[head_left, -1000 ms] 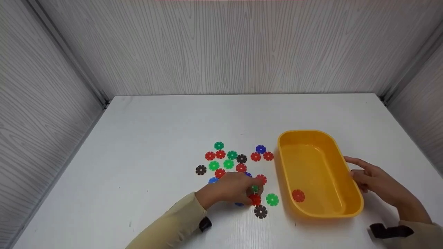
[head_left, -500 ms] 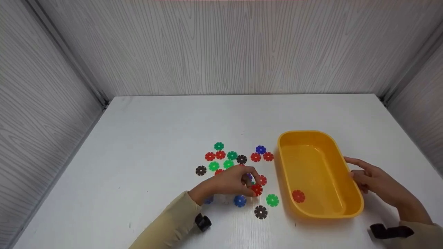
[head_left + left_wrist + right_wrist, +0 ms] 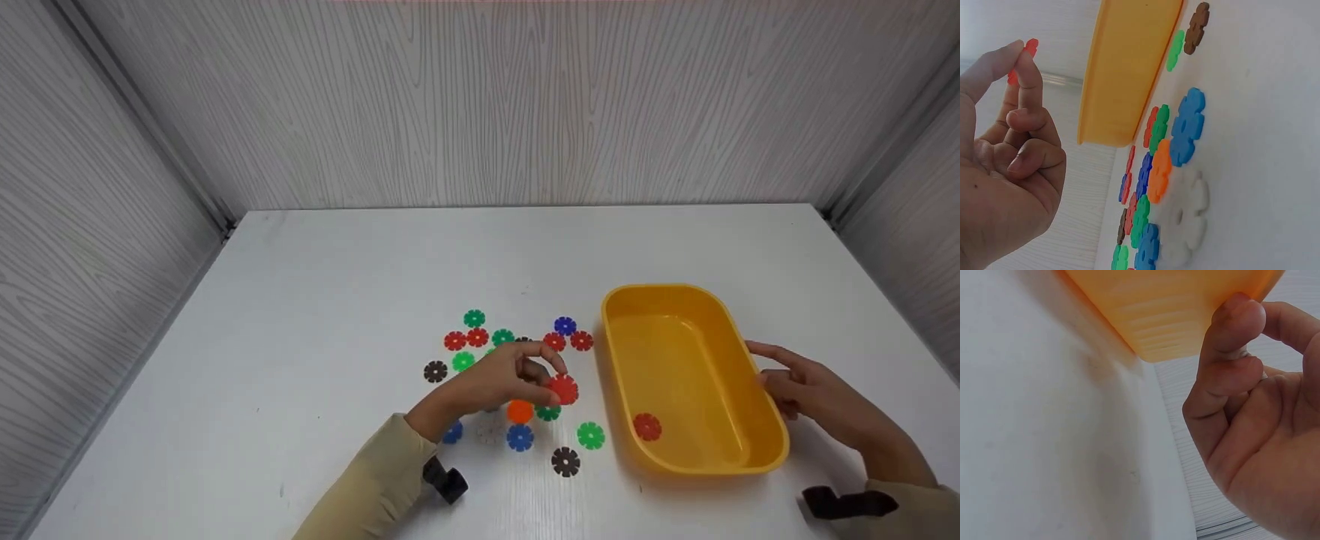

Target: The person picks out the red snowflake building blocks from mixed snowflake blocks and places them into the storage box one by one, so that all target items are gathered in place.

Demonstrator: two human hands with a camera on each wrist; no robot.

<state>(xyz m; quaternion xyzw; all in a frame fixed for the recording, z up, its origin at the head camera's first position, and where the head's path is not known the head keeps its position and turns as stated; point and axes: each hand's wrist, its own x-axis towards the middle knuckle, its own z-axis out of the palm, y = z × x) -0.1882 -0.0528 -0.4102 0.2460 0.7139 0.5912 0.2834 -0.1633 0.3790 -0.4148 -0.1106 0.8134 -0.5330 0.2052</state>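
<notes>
In the head view my left hand [image 3: 495, 379] pinches a red notched disc [image 3: 563, 389] between thumb and forefinger, raised above the scattered discs. The left wrist view shows this red disc [image 3: 1031, 47] at the fingertips, with the other fingers folded. A yellow plastic basin [image 3: 761, 405] stands to the right, a red disc [image 3: 647, 427] lying inside. At its right side my right hand [image 3: 817, 394] holds the basin, forefinger stretched along the outer wall and thumb at the rim. In the right wrist view, bent fingers [image 3: 1238, 323] overlap the basin wall [image 3: 1162, 315].
Several notched discs lie on the white table [image 3: 337, 300] left of the basin, among them an orange disc [image 3: 520, 412], a blue disc [image 3: 520, 437], a light green disc [image 3: 591, 435] and a dark brown disc [image 3: 565, 462]. A grey wood-grain panel [image 3: 525, 105] closes the back.
My left hand has lifted the red disc from among the others and moved slightly away from me, uncovering blue and orange discs. The right hand and basin have stayed put.
</notes>
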